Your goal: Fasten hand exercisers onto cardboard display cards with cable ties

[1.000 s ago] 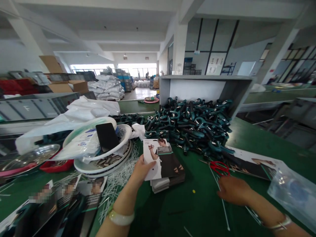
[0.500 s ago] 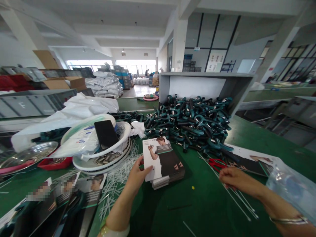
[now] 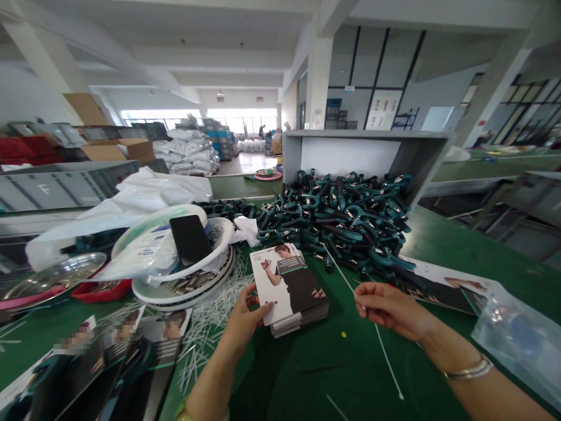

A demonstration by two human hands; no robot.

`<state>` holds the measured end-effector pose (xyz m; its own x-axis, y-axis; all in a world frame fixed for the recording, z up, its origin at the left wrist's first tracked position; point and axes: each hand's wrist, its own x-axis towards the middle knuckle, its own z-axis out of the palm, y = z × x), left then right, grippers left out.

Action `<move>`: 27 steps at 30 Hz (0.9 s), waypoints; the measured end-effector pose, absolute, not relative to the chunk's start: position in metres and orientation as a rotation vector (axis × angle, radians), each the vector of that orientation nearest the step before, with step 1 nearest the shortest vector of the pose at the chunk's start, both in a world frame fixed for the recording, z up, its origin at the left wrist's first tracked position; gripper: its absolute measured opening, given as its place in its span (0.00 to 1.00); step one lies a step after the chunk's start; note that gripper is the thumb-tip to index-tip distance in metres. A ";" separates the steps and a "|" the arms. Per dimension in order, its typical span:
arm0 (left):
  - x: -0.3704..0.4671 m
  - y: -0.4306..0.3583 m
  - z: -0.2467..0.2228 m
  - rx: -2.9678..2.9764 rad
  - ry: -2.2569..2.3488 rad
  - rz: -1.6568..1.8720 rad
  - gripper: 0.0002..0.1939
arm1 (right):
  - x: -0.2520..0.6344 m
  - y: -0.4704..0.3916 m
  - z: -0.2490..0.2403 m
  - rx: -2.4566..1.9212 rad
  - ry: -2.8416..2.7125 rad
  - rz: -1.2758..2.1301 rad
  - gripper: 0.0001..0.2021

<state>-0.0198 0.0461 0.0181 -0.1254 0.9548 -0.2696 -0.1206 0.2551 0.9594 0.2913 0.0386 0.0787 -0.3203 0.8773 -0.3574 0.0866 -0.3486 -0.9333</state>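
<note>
A stack of printed cards (image 3: 302, 292) lies on the green table in front of me. My left hand (image 3: 249, 316) pinches the lower left edge of the top card (image 3: 272, 280), thumb on its face. Right of the stack, my right hand (image 3: 377, 304) holds a thin white cable tie (image 3: 389, 361) between thumb and fingers; one end points up towards the tools, the other hangs down to the right. Behind the stack rises a big heap of dark green and black tools (image 3: 337, 216). Many white ties (image 3: 210, 333) are scattered left of my left hand.
A grey bin (image 3: 368, 135) lies on its side behind the heap. White basins (image 3: 184, 292) with a phone (image 3: 190, 240) stand at left, beside a red tray (image 3: 100, 290). Carded tools (image 3: 131, 368) lie front left, a plastic bag (image 3: 517, 333) at right.
My right hand has moved left towards the card stack, now with a single cable tie raised in it. The red-handled item beside it is now largely hidden. My left hand has barely shifted.
</note>
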 end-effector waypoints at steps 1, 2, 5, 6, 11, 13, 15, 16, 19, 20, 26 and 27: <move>-0.020 0.046 0.018 0.851 1.311 1.175 0.39 | 0.284 0.040 0.079 -1.301 -1.283 1.760 0.19; -0.020 0.046 0.019 0.836 1.280 1.195 0.37 | 0.277 0.042 0.079 -1.290 -1.289 1.782 0.19; -0.020 0.043 0.025 0.806 1.261 1.214 0.32 | 0.258 0.042 0.084 -1.310 -1.368 1.806 0.19; -0.019 0.042 0.029 0.805 1.268 1.202 0.31 | 0.252 0.042 0.087 -1.333 -1.434 1.792 0.18; -0.018 0.034 0.046 0.832 1.171 1.129 0.34 | 0.233 0.036 0.109 -1.454 -2.037 1.307 0.12; -0.019 0.032 0.047 0.837 1.129 1.132 0.35 | 0.231 0.035 0.118 -1.497 -2.205 1.087 0.11; -0.020 0.031 0.047 0.848 1.107 1.148 0.35 | 0.231 0.037 0.124 -1.510 -2.322 0.998 0.11; -0.020 0.031 0.047 0.858 1.098 1.157 0.35 | 0.232 0.038 0.126 -1.497 -2.369 0.988 0.11; -0.018 0.030 0.051 0.895 1.110 1.179 0.34 | 0.234 0.041 0.133 -1.460 -2.463 0.965 0.10; -0.018 0.029 0.052 0.911 1.121 1.185 0.34 | 0.235 0.042 0.136 -1.463 -2.477 0.938 0.09; -0.014 0.028 0.057 1.024 1.221 1.223 0.28 | 0.233 0.045 0.148 -1.535 -2.453 0.832 0.08; -0.013 0.028 0.057 1.040 1.249 1.229 0.26 | 0.233 0.045 0.149 -1.540 -2.444 0.834 0.08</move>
